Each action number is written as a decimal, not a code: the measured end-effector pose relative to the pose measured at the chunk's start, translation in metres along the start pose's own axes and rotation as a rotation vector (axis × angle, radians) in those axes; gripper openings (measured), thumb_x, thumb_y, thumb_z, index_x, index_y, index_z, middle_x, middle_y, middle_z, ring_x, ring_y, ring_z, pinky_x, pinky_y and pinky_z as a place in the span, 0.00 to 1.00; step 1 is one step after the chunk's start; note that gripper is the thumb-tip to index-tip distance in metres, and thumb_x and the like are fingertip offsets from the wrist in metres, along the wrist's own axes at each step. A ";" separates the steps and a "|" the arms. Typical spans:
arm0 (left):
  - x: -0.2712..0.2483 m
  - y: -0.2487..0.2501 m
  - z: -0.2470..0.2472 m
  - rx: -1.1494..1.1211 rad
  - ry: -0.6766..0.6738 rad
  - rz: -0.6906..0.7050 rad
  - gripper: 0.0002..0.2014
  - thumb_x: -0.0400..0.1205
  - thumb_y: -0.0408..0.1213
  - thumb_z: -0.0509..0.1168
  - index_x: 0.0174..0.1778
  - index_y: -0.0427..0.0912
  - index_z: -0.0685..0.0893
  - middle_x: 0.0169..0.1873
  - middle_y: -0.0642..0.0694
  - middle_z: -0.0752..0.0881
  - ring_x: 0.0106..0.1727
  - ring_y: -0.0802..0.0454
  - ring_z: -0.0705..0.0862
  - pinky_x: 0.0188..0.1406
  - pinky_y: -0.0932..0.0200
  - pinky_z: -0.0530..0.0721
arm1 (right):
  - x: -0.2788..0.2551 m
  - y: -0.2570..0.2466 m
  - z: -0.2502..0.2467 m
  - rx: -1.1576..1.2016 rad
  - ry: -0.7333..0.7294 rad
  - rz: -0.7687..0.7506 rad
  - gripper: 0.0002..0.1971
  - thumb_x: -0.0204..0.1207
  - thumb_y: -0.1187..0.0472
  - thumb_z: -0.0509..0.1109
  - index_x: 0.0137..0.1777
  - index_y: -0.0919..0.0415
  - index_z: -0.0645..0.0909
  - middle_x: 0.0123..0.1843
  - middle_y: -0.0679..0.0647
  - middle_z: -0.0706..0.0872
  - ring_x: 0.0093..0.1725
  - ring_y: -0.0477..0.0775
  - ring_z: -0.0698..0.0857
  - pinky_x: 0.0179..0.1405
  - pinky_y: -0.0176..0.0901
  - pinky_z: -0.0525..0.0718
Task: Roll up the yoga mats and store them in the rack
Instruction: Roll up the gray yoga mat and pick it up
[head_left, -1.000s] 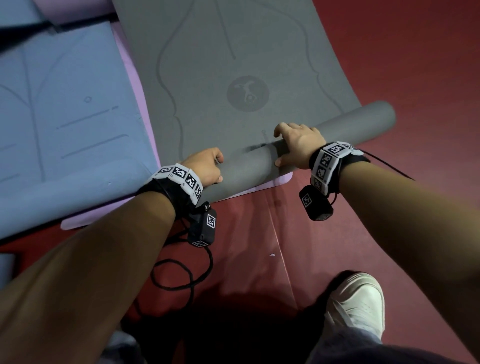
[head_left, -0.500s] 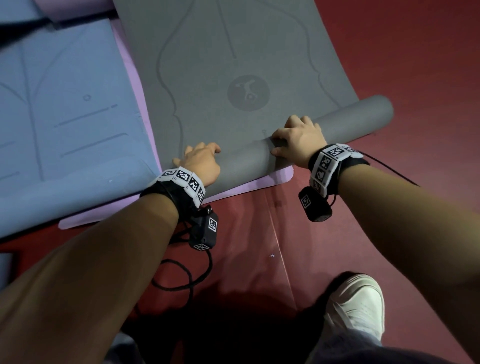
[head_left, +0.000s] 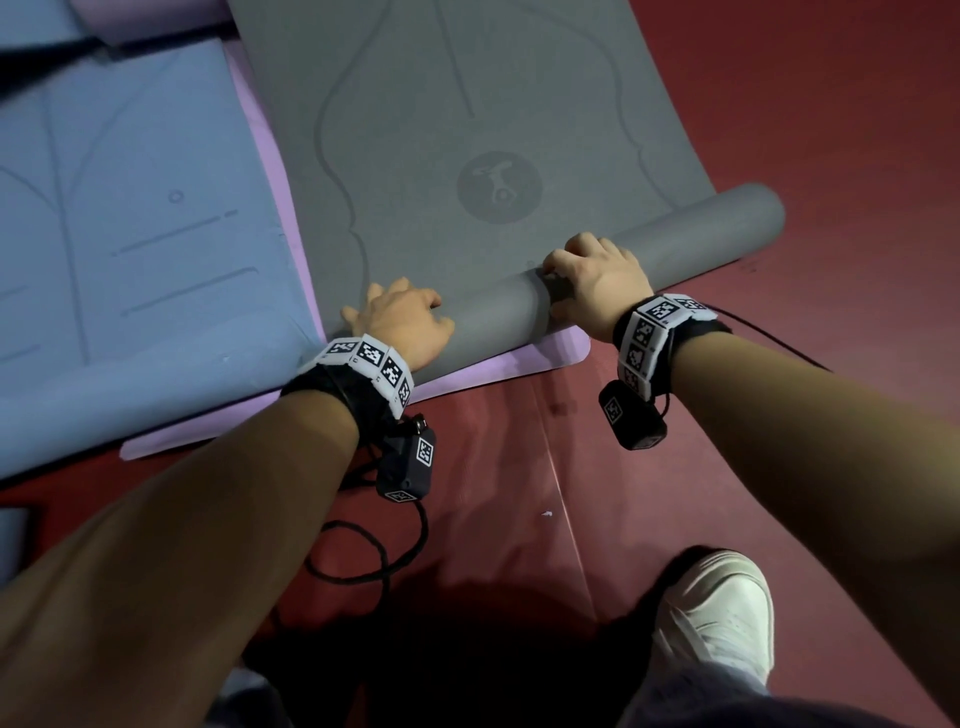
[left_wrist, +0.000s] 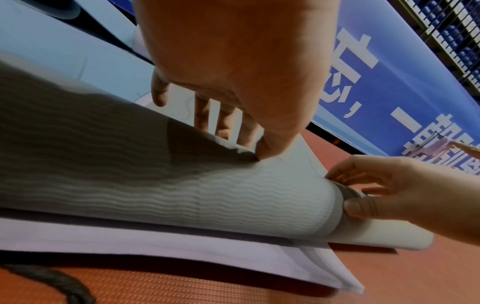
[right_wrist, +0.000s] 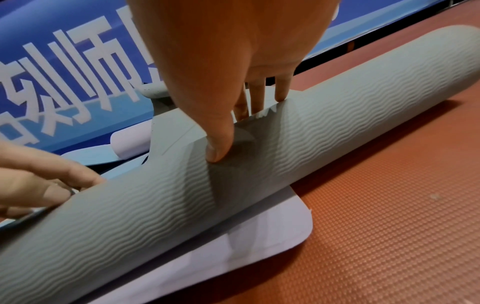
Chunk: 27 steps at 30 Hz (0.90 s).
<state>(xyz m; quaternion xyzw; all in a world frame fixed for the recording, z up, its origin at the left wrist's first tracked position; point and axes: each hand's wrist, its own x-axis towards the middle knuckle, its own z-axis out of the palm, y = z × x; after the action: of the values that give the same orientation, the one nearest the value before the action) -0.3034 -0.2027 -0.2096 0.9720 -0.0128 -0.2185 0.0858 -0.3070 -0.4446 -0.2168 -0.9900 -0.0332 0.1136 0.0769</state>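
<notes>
1. Where my own forearms fill the bottom of the head view, they hide much of the red floor (head_left: 779, 130); my white shoe (head_left: 711, 618) shows only partly, cut by the frame edge.
2. My left hand (head_left: 402, 325) lies over the rolled part of the grey mat (head_left: 675, 228), fingers stretched forward past the roll's top, thumb pressing its ribbed skin. The fingertips are hidden behind the roll.
3. My right hand (head_left: 597, 280) does the same further along: thumb pushed into the ribbing, fingers over the crest, not curled round it.
4. The roll's long axis runs from near left to far right; its far end juts past the lilac mat (head_left: 519, 358) onto bare floor, while the unrolled sheet stretches away from me. It bears a round emblem I cannot read.
5. A blue mat (head_left: 130, 208) lies left, cut off by the frame.
6. Beyond, a blue banner (right_wrist: 64, 72) carries white Chinese characters, partly blocked by my hands.
</notes>
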 end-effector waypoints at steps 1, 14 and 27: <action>-0.002 0.000 0.001 0.029 0.005 0.013 0.24 0.79 0.53 0.62 0.73 0.59 0.80 0.70 0.49 0.75 0.74 0.43 0.68 0.71 0.35 0.65 | 0.000 -0.001 0.000 -0.004 0.014 0.007 0.27 0.68 0.50 0.78 0.69 0.48 0.79 0.66 0.56 0.76 0.66 0.63 0.74 0.66 0.56 0.70; 0.003 0.003 0.001 0.149 0.062 0.084 0.36 0.67 0.57 0.80 0.69 0.54 0.73 0.63 0.46 0.80 0.66 0.39 0.77 0.65 0.37 0.68 | 0.003 -0.005 0.008 -0.002 0.146 -0.001 0.20 0.71 0.53 0.74 0.62 0.57 0.78 0.57 0.60 0.79 0.56 0.67 0.79 0.55 0.56 0.75; 0.020 -0.002 -0.006 0.030 0.080 0.039 0.28 0.77 0.42 0.71 0.75 0.54 0.76 0.68 0.45 0.76 0.71 0.40 0.71 0.67 0.37 0.68 | 0.014 -0.010 0.010 -0.073 0.188 -0.023 0.26 0.67 0.60 0.73 0.68 0.52 0.81 0.61 0.60 0.77 0.59 0.67 0.75 0.57 0.57 0.73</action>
<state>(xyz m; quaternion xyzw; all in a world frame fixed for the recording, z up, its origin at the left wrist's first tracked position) -0.2826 -0.2015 -0.2130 0.9806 -0.0317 -0.1777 0.0758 -0.2963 -0.4326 -0.2280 -0.9980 -0.0412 0.0179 0.0447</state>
